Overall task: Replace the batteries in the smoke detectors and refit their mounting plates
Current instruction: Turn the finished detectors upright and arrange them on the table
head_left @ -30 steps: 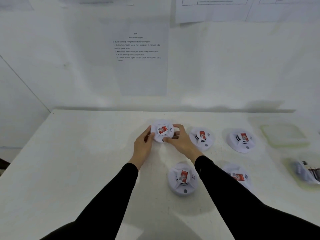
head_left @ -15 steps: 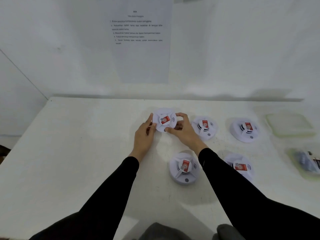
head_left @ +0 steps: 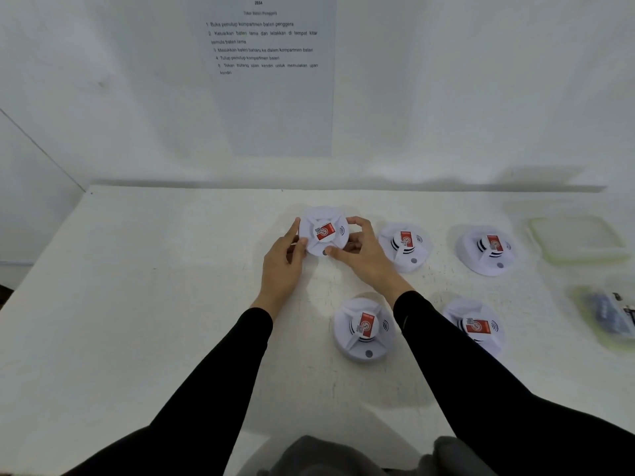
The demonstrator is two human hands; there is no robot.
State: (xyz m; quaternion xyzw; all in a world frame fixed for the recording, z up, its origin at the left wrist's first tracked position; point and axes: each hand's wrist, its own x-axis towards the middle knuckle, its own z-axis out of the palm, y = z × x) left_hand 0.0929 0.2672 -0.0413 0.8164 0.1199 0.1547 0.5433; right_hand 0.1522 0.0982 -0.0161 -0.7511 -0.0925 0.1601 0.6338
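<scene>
The smoke detector (head_left: 323,231) we are working on sits between our 2 hands, lifted or tipped at the far middle of the bench (head_left: 154,304), its face turned up toward us. Our left hand (head_left: 283,259) clasps its left rim with the thumb on the edge, and our right hand (head_left: 364,250) clasps the right rim, the thumb lying across the lower edge near the small grey button. Both hands are equally close, gripping from opposite sides. The detector is round, with no long axis, so the coming move, as we judge it, is a twist or a flip about its centre to reach the mounting plate underneath, which we cannot see.

4 other detectors (head_left: 362,329) lie face up to the right and nearer us, well apart from the held one. Each carries a red label with a round emblem and a small code patch, too small to read.

The sheet on the wall (head_left: 271,77) lists 5 steps in Malay; we can read "Buka penutup kompartmen bateri" and "Tulup penutup kompartmen bateri".
</scene>
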